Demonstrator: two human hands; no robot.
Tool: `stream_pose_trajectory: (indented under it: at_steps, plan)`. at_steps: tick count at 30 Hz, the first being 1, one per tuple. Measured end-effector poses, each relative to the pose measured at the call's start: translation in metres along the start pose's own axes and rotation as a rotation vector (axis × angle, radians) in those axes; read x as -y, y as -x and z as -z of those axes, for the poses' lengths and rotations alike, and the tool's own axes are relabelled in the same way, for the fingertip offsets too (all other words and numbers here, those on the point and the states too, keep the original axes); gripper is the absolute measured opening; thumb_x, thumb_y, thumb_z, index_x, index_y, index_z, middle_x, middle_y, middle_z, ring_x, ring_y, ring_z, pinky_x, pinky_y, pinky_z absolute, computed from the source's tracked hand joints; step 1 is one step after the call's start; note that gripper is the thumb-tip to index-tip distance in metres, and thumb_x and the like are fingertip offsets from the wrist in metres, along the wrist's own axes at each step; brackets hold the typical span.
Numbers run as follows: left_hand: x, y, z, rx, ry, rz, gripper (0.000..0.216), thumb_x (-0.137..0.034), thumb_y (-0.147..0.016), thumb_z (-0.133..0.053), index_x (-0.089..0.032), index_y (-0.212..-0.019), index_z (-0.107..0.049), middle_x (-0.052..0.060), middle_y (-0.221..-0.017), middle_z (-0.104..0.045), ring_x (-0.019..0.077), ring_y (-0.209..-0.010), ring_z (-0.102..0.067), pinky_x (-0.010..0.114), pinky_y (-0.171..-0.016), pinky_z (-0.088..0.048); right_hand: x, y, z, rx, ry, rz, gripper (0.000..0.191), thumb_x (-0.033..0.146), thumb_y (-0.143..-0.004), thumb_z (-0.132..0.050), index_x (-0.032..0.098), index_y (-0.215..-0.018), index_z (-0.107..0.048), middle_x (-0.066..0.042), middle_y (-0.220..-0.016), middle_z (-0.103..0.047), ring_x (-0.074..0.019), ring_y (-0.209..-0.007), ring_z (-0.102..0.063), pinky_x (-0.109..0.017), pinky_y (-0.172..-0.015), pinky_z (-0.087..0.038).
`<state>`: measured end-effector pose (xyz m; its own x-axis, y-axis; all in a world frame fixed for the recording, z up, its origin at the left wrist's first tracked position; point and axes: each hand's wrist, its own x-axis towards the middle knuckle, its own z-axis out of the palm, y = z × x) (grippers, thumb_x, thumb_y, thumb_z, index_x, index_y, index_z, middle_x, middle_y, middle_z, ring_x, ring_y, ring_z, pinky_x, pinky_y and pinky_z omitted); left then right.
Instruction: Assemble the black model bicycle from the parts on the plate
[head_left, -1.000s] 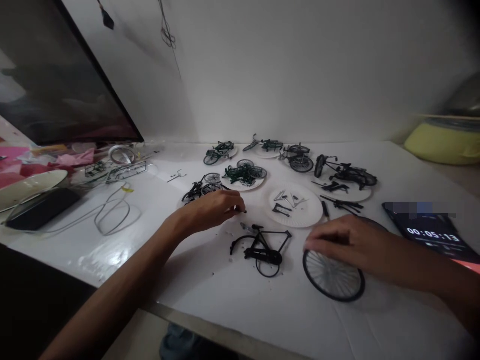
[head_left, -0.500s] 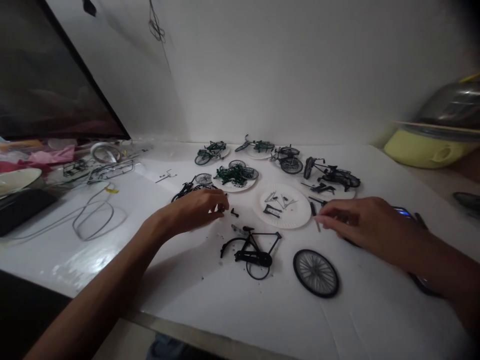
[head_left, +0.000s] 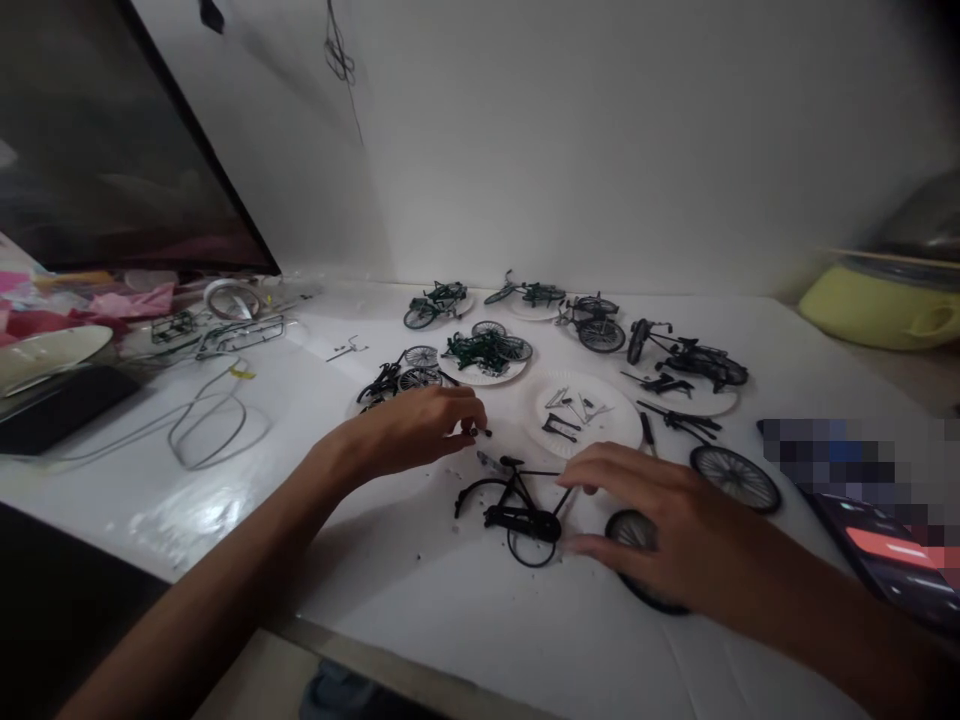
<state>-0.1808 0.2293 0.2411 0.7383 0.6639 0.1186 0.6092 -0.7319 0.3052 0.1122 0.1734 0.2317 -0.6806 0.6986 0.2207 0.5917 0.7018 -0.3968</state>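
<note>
A miniature black bicycle frame [head_left: 517, 500] with a chain guard, saddle and rear mudguard lies in the middle of the table. Just beyond it, my left hand [head_left: 427, 425] has its thumb and curled fingers closed around a small black part [head_left: 472, 432], whose exact kind I cannot make out. From the right, my right hand [head_left: 652, 510] reaches to the front end of the frame, thumb and fingers apart with nothing between them. Partly hidden under that hand is a spoked wheel [head_left: 630, 528]. Behind sits a white paper plate [head_left: 532, 435] bearing a black fork [head_left: 559, 428] and several silver pieces.
Model bicycles [head_left: 600, 325] and green parts [head_left: 480, 348] rest on plates along the back. Another wheel [head_left: 735, 478] and a phone [head_left: 885, 560] lie on the right. On the left are a cable [head_left: 244, 420], a bowl [head_left: 60, 350] and a dark screen [head_left: 127, 150].
My right hand has moved left and nearer, from the small parts beside the plate to the frame, with its fingers spreading. My left hand has shifted slightly toward the small loose part.
</note>
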Motion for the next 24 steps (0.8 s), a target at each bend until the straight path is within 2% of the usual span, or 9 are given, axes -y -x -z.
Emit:
stream_pose_trajectory:
  at_steps: [3, 6, 9, 12, 16, 19, 22, 24]
  plan:
    - [-0.003, -0.001, -0.001, 0.008, -0.011, -0.012, 0.017, -0.011, -0.093, -0.062, -0.013, -0.109, -0.065, 0.007, -0.102, -0.069, 0.0148, -0.082, -0.065, 0.027, -0.07, -0.052, 0.007, -0.003, -0.01, -0.016, -0.014, 0.088, 0.026, 0.028, -0.091, -0.065, 0.023, -0.116, -0.062, -0.007, -0.117, -0.068, -0.0236, -0.111, -0.064, -0.039, -0.094, -0.054]
    - [-0.004, -0.002, -0.001, -0.011, -0.018, -0.011, 0.015, -0.01, -0.092, -0.062, -0.013, -0.107, -0.066, 0.006, -0.099, -0.07, 0.0149, -0.082, -0.064, 0.027, -0.071, -0.052, 0.014, -0.006, -0.02, -0.028, -0.049, 0.137, 0.014, 0.019, -0.093, -0.059, 0.021, -0.106, -0.065, -0.006, -0.108, -0.069, -0.0209, -0.101, -0.066, -0.036, -0.087, -0.056]
    - [-0.003, -0.003, -0.002, -0.019, -0.017, -0.018, 0.013, -0.01, -0.092, -0.062, -0.013, -0.104, -0.066, 0.007, -0.097, -0.07, 0.0149, -0.08, -0.064, 0.027, -0.069, -0.051, 0.016, -0.008, -0.024, -0.043, -0.077, 0.132, 0.014, 0.019, -0.096, -0.055, 0.02, -0.101, -0.067, -0.006, -0.105, -0.069, -0.019, -0.095, -0.068, -0.033, -0.084, -0.057]
    - [-0.003, -0.004, -0.003, 0.0, -0.003, -0.022, 0.012, -0.011, -0.092, -0.063, -0.013, -0.103, -0.066, 0.006, -0.096, -0.071, 0.0152, -0.08, -0.064, 0.027, -0.069, -0.051, 0.014, -0.008, -0.019, -0.028, -0.054, 0.107, 0.016, 0.021, -0.095, -0.057, 0.021, -0.107, -0.067, -0.006, -0.11, -0.069, -0.0201, -0.1, -0.067, -0.034, -0.088, -0.056]
    - [0.0, -0.005, -0.005, 0.025, 0.03, 0.002, 0.012, -0.014, -0.092, -0.064, -0.013, -0.104, -0.066, 0.005, -0.096, -0.071, 0.0142, -0.08, -0.065, 0.026, -0.069, -0.051, 0.001, 0.002, 0.0, 0.051, 0.064, -0.003, 0.04, 0.034, -0.084, -0.072, 0.028, -0.123, -0.063, -0.006, -0.126, -0.066, -0.0272, -0.111, -0.065, -0.043, -0.094, -0.055]
    - [0.003, -0.004, -0.005, 0.024, 0.031, 0.022, 0.014, -0.016, -0.093, -0.065, -0.014, -0.107, -0.066, 0.005, -0.098, -0.071, 0.0138, -0.081, -0.066, 0.025, -0.068, -0.051, -0.019, 0.021, 0.01, 0.101, 0.149, -0.131, 0.053, 0.046, -0.07, -0.08, 0.031, -0.119, -0.066, -0.007, -0.126, -0.068, -0.0336, -0.108, -0.067, -0.048, -0.089, -0.057]
    - [0.003, -0.002, -0.001, -0.042, -0.017, -0.005, 0.012, -0.022, -0.095, -0.063, -0.014, -0.103, -0.067, 0.006, -0.096, -0.071, 0.0145, -0.079, -0.065, 0.027, -0.068, -0.051, -0.033, 0.039, 0.009, 0.07, 0.26, -0.229, 0.071, 0.042, -0.05, -0.085, 0.031, -0.118, -0.069, -0.011, -0.128, -0.067, -0.0429, -0.11, -0.065, -0.057, -0.087, -0.056]
    - [0.001, -0.002, 0.004, -0.135, -0.054, -0.041, 0.014, -0.027, -0.097, -0.06, -0.014, -0.097, -0.067, 0.006, -0.092, -0.07, 0.0149, -0.078, -0.064, 0.029, -0.07, -0.05, -0.033, 0.044, 0.005, 0.063, 0.3, -0.259, 0.065, 0.04, -0.05, -0.082, 0.029, -0.114, -0.07, -0.014, -0.126, -0.068, -0.0456, -0.109, -0.065, -0.058, -0.082, -0.057]
